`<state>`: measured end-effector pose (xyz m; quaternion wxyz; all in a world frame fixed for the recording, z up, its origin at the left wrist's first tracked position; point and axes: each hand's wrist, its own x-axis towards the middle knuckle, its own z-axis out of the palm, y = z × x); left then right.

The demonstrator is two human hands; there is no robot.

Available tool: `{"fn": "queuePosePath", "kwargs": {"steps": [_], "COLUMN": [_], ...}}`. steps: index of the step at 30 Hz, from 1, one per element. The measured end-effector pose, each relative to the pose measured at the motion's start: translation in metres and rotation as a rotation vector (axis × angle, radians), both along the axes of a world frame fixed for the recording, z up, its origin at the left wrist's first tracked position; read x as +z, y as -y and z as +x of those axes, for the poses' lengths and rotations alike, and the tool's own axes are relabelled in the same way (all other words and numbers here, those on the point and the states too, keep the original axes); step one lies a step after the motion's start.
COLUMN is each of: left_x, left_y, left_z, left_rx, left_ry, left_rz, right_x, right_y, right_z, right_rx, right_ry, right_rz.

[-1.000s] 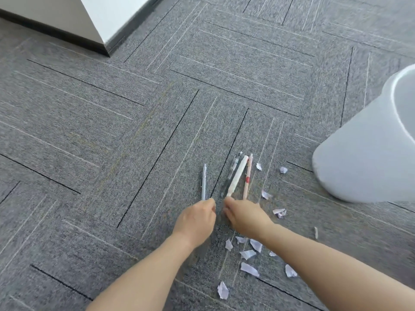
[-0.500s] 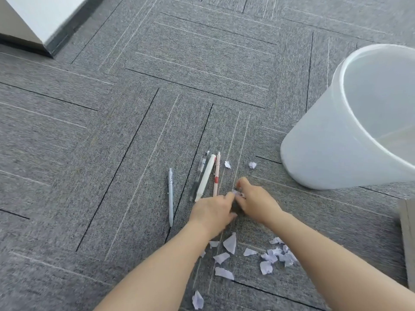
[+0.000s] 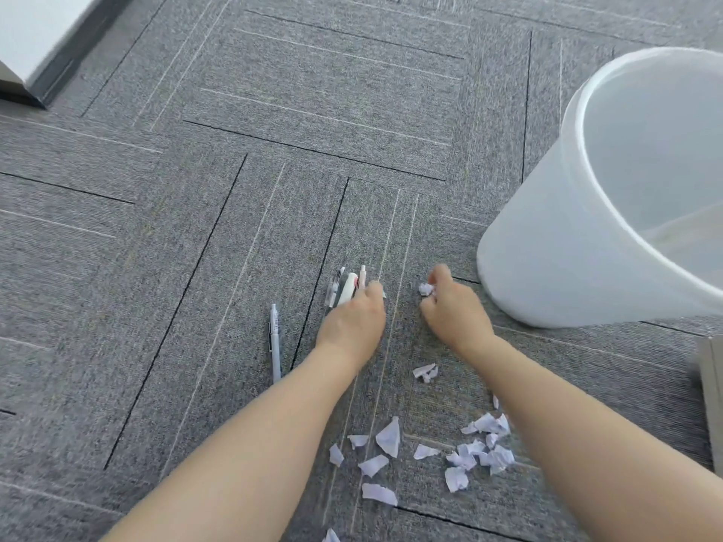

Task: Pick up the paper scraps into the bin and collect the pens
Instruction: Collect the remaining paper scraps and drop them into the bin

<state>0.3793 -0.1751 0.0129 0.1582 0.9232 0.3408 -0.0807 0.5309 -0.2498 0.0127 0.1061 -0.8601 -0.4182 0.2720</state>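
My right hand [image 3: 455, 312] pinches a small white paper scrap [image 3: 425, 288] on the carpet, just left of the white bin [image 3: 547, 260]. My left hand [image 3: 352, 324] lies over the near ends of three pens [image 3: 346, 285] that sit side by side. Its blurred fingertips are at a tiny scrap [image 3: 383, 294], and the grip cannot be made out. A grey pen [image 3: 275, 346] lies alone to the left of that hand. Several torn scraps [image 3: 389, 438] are scattered on the carpet between my forearms, with a denser heap [image 3: 483, 453] by my right forearm.
The floor is grey carpet tile [image 3: 274, 189]. A white wall corner with dark skirting [image 3: 35, 45] stands at the far left. The edge of a grey flat object [image 3: 712, 404] shows at the right border, near the bin.
Both hands have moved apart and forward from the spot where they met. The right now reaches the scrap near the bin, the left the scrap beside the pens. The view has shifted right.
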Motion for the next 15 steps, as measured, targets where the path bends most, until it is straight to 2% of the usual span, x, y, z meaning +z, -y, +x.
{"fn": "queuePosePath", "kwargs": {"steps": [6,10,13,15], "left_x": [0.006,-0.003,-0.007,-0.009], "left_y": [-0.009,-0.01,-0.012,-0.013], "left_z": [0.032,0.029,0.031,0.034], "left_rx": [0.04,0.154,0.066,-0.01], "left_ry": [-0.034,0.047,-0.029,-0.119], "left_rz": [-0.031,-0.04,0.013,0.066], "right_x": [-0.016,-0.021,-0.02,-0.018], "right_y": [-0.008,-0.007,-0.011,-0.012], "right_z": [0.001,0.003,0.005,0.007], "right_rx": [0.106,0.209,0.293,0.296], "right_ry": [0.181,0.258,0.317,0.288], "right_rz": [0.034,0.04,-0.016,-0.037]}}
